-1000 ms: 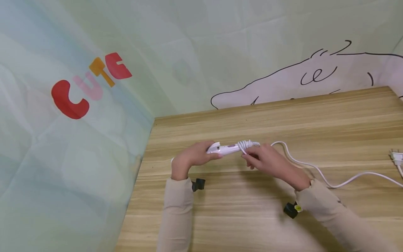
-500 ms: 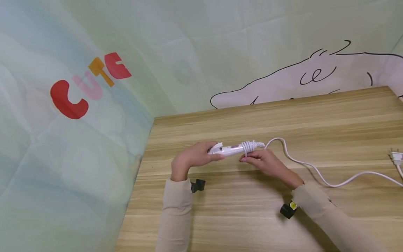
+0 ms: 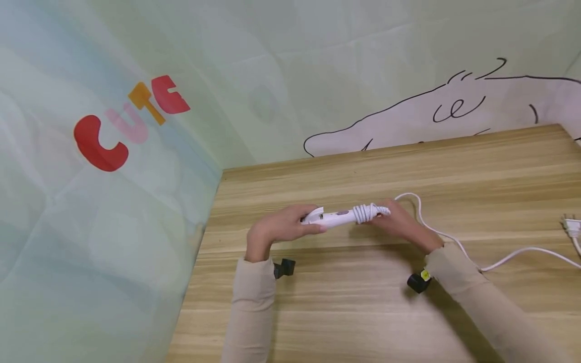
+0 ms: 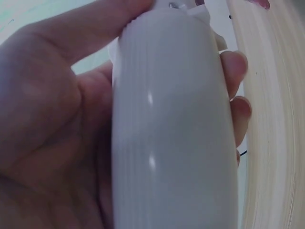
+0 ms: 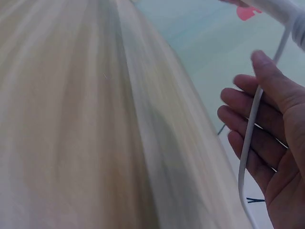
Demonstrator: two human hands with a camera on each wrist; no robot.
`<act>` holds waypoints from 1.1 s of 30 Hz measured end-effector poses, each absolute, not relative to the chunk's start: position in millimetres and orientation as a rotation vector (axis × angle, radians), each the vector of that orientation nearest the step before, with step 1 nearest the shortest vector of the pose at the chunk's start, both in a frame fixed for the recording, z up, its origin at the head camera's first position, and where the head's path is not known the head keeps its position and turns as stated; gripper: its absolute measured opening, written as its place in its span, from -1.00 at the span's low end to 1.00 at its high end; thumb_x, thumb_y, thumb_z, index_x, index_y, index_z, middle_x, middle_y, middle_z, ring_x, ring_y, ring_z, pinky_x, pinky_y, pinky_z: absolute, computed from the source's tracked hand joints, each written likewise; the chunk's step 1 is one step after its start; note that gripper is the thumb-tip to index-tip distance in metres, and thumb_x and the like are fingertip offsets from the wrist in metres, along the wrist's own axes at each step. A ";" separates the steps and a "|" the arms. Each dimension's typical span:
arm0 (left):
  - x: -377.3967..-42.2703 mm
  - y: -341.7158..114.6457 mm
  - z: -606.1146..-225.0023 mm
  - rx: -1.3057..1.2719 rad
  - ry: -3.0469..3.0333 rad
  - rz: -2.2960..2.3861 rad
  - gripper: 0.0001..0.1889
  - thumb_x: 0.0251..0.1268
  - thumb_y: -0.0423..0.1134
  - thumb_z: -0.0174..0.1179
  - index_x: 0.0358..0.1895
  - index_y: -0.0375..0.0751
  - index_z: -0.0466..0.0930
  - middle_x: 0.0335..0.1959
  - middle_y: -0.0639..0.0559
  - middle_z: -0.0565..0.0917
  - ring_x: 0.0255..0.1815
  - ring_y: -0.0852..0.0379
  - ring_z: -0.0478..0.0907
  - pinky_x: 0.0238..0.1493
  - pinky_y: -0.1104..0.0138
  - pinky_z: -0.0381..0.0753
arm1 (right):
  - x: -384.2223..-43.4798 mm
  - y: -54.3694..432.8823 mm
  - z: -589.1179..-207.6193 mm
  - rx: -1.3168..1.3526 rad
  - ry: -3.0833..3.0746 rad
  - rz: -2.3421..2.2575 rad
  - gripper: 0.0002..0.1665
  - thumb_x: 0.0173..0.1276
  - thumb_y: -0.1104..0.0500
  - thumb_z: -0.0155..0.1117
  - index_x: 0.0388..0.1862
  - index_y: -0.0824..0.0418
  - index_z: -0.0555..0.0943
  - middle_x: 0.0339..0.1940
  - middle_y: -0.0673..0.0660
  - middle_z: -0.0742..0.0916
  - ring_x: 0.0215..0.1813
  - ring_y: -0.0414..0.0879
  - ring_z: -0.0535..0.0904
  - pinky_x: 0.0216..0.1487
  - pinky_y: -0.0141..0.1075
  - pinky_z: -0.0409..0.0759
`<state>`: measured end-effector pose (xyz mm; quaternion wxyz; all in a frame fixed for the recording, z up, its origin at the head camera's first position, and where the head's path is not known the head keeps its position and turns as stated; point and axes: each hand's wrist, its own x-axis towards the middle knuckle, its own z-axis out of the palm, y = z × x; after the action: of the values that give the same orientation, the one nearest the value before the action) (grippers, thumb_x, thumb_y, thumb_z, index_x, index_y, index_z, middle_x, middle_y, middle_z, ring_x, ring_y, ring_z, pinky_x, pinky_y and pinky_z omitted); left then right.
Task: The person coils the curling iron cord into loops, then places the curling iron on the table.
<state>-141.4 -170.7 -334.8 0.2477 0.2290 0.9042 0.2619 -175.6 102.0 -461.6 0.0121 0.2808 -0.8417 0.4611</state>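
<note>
Wand [image 3: 337, 218]: one, white, seemingly a hair-styling tool. Location: in the left hand [image 3: 286, 223], apparently above the table [image 3: 345, 302], near level in the head view, left end largely hidden by the hand. Fittings: lever [image 3: 314, 216] beside the left hand, purplish button [image 3: 342, 213] midway, coils [image 3: 363, 214] of cord toward the right end, ribbed collar [image 3: 381, 209] beyond.

Left hand: fingers curled round the broad section, thumb along the opposite side; fine ridges down one flank in the left wrist view.

Right hand [image 3: 395, 219]: just beside the coils, partly behind the collar; fingers half curled, cord [image 3: 419, 209] running between thumb and fingers in the right wrist view. Tightness of hold: cannot tell.

Cord: white, thin, one long bend beyond the right hand, then along the table to the right edge of the head view. Plug [image 3: 572, 227]: two-pronged, at that same edge; join with the cord out of view.

Handling, by judgement: probably light, stiff, rather slippery on the glossy shell; lever likeliest to snap. Best hold: broad ridged body, clear of the lever. Cord: soft, springy, prone to slackening; best pinched close to the coils.
</note>
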 end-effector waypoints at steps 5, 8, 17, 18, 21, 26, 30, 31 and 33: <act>-140.2 -168.0 -334.7 0.661 2.439 0.705 -0.74 0.31 0.00 0.18 -0.32 -0.09 0.42 -0.51 0.11 0.35 -0.46 0.23 0.28 -0.38 0.41 0.30 | -186.4 110.3 -450.5 1.125 -2.615 1.318 -0.80 0.04 0.49 0.27 -0.34 0.34 0.71 -0.39 0.18 0.76 -0.38 -0.17 0.60 -0.29 -0.26 0.58; -139.2 -166.0 -335.1 0.664 2.442 0.690 -0.75 0.31 0.01 0.18 -0.31 -0.09 0.43 -0.49 0.11 0.38 -0.46 0.22 0.30 -0.38 0.41 0.31 | -192.1 111.9 -442.6 1.226 -2.637 1.283 -0.74 0.11 0.44 0.28 -0.20 0.30 0.72 -0.26 0.17 0.78 -0.26 -0.09 0.68 -0.20 -0.21 0.61; -137.8 -160.0 -335.7 0.655 2.446 0.667 -0.77 0.29 -0.01 0.21 -0.30 -0.07 0.48 -0.48 0.12 0.43 -0.46 0.22 0.34 -0.39 0.41 0.32 | -206.9 109.1 -417.0 1.237 -2.813 0.973 -0.82 0.28 0.09 0.33 -0.20 0.12 0.75 -0.27 -0.04 0.79 -0.30 -0.24 0.64 -0.20 -0.20 0.56; -137.9 -159.4 -336.2 0.657 2.443 0.667 -0.77 0.28 -0.01 0.22 -0.30 -0.07 0.48 -0.48 0.12 0.43 -0.46 0.23 0.33 -0.39 0.41 0.32 | -207.8 109.0 -413.9 1.254 -2.801 0.925 -0.81 0.27 0.07 0.33 -0.22 0.12 0.75 -0.28 -0.06 0.78 -0.30 -0.25 0.64 -0.19 -0.18 0.57; -138.2 -157.6 -337.8 0.648 2.440 0.662 -0.78 0.29 -0.02 0.22 -0.29 -0.07 0.48 -0.47 0.13 0.43 -0.45 0.24 0.34 -0.39 0.42 0.33 | -208.6 108.1 -404.0 1.260 -2.795 0.809 -0.82 0.26 0.02 0.34 -0.26 0.06 0.75 -0.32 -0.11 0.78 -0.33 -0.29 0.64 -0.20 -0.17 0.59; -138.6 -153.2 -337.9 0.615 2.442 0.648 -0.76 0.30 0.00 0.20 -0.25 -0.09 0.48 -0.44 0.11 0.45 -0.43 0.22 0.36 -0.37 0.41 0.34 | -203.9 104.2 -385.6 1.220 -2.789 0.657 -0.90 0.28 0.04 0.33 -0.35 0.01 0.73 -0.41 -0.13 0.75 -0.45 -0.31 0.53 -0.37 -0.24 0.52; -139.2 -150.3 -338.5 0.578 2.466 0.605 -0.74 0.29 0.02 0.20 -0.24 -0.09 0.48 -0.45 0.10 0.45 -0.43 0.21 0.36 -0.38 0.40 0.34 | -196.7 99.7 -373.2 1.184 -2.772 0.561 -0.86 0.28 0.06 0.33 -0.47 0.02 0.67 -0.54 -0.12 0.69 -0.55 -0.27 0.40 -0.48 -0.30 0.40; -139.5 -149.8 -338.9 0.566 2.475 0.591 -0.73 0.28 0.03 0.20 -0.25 -0.09 0.47 -0.45 0.11 0.44 -0.44 0.22 0.36 -0.38 0.40 0.33 | -194.3 98.6 -370.2 1.174 -2.769 0.540 -0.84 0.29 0.05 0.32 -0.48 0.02 0.66 -0.56 -0.12 0.68 -0.56 -0.26 0.39 -0.49 -0.30 0.39; -140.2 -148.9 -340.0 0.552 2.494 0.565 -0.73 0.28 0.02 0.21 -0.26 -0.09 0.47 -0.47 0.12 0.43 -0.45 0.22 0.34 -0.39 0.41 0.32 | -189.2 96.3 -365.2 1.151 -2.764 0.509 -0.83 0.28 0.06 0.33 -0.49 0.04 0.66 -0.57 -0.11 0.67 -0.57 -0.25 0.39 -0.50 -0.29 0.39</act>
<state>-140.2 -148.9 -340.0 0.2596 0.2038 0.9206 0.2086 -189.2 96.3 -365.2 0.0523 0.3783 -0.9089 0.1674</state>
